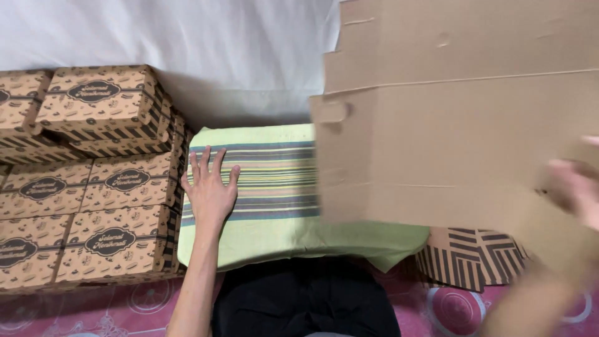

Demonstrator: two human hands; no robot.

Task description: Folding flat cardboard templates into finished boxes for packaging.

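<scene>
My left hand (209,187) lies flat, fingers spread, on a green striped cushion (274,193) in front of me. It holds nothing. My right hand (577,187), blurred at the right edge, grips a large flat sheet of brown cardboard (449,125), an unfolded box blank. The sheet hangs tilted over the right part of the cushion and hides what lies behind it.
Several folded brown printed boxes (106,181) are stacked in rows at the left, touching the cushion's edge. More flat printed blanks (468,256) lie under the sheet at the right. A white cloth (187,43) covers the back. A pink patterned mat (449,312) lies below.
</scene>
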